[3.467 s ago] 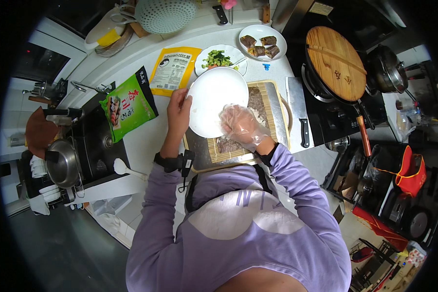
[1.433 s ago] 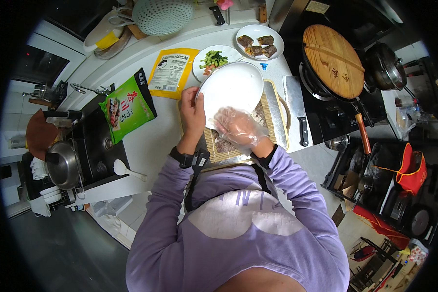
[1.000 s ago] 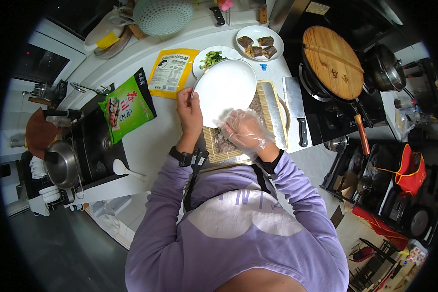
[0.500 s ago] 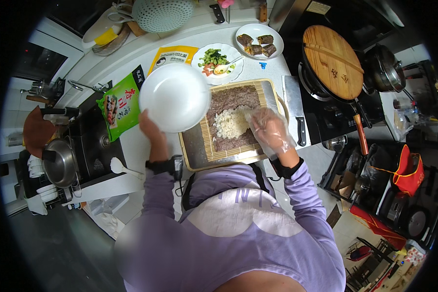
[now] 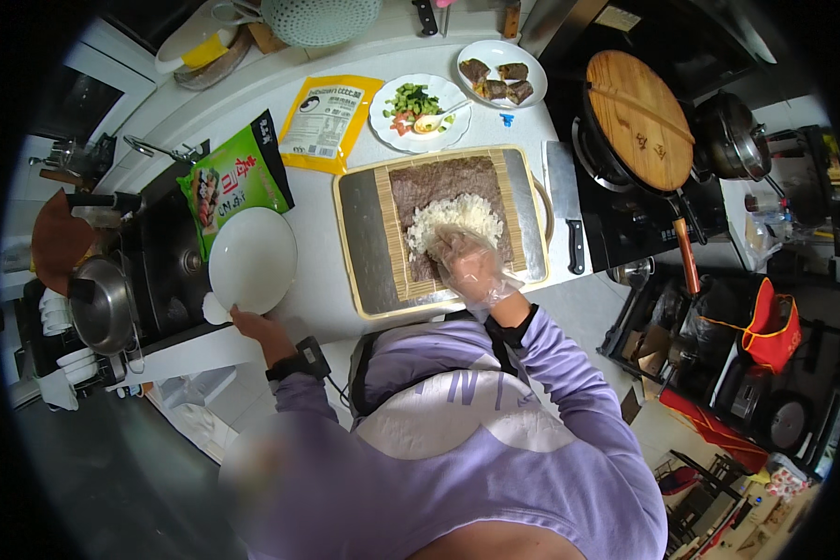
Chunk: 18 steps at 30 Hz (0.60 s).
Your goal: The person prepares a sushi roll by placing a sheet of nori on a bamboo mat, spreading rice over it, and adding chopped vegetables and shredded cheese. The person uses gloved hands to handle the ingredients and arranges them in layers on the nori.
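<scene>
My left hand (image 5: 259, 333) has its fingers closed on the near rim of a white bowl (image 5: 253, 261), over the counter beside the sink. My right hand (image 5: 476, 268), in a clear plastic glove, rests its fingers on a mound of white rice (image 5: 467, 213). Under the rice lies a dark seaweed sheet (image 5: 429, 179) on a bamboo rolling mat (image 5: 399, 252). The mat is on a cutting board (image 5: 364, 224) with a pale rim and grey surface. The glove's crinkled plastic partly blurs the fingers, which look extended over the rice.
A knife (image 5: 575, 245) lies right of the board, next to the stove with a wooden-lidded pan (image 5: 639, 121). Behind are a plate of chopped vegetables (image 5: 392, 135), a plate of cut rolls (image 5: 535, 93), a yellow packet (image 5: 322, 121) and a green packet (image 5: 238, 182). The sink (image 5: 168, 271) is left.
My left hand has carried the bowl left and nearer, away from over the board. My right hand has shifted left and toward me, onto the near side of the rice.
</scene>
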Tool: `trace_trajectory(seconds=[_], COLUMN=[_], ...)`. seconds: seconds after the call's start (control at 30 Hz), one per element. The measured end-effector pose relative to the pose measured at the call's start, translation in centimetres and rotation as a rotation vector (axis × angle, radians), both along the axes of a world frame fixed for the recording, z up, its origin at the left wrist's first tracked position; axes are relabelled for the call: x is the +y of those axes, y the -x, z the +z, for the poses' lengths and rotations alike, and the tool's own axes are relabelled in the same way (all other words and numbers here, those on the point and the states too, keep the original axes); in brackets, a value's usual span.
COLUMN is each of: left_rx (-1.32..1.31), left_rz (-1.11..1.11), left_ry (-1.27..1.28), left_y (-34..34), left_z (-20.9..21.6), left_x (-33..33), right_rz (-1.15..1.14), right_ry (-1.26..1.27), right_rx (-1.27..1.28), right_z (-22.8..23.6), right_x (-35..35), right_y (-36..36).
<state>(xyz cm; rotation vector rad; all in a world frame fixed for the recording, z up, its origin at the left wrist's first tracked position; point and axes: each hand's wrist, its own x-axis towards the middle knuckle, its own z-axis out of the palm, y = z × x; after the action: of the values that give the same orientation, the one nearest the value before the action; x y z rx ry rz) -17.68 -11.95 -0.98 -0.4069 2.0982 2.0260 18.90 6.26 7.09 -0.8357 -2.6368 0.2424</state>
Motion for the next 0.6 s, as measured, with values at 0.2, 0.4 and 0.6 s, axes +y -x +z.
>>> trace_trajectory(seconds=[0.2, 0.4, 0.6], left_rx=[0.092, 0.143, -0.11], left_rz=[-0.029, -0.018, 0.167], left_ry=[0.074, 0.007, -0.198], left_y=[-1.2, -2.1, -1.8], left_z=[-1.2, -0.8, -1.8], left_x=[0.2, 0.8, 1.4], right_rz=[-0.124, -0.298, -0.3], right_ry=[0.335, 0.297, 0.458], right_rx=[0.317, -0.176, 0.248], right_z=[-1.6, -1.9, -0.3], right_x=[1.8, 4.6, 5.1], right_y=[-2.4, -3.6, -5.4])
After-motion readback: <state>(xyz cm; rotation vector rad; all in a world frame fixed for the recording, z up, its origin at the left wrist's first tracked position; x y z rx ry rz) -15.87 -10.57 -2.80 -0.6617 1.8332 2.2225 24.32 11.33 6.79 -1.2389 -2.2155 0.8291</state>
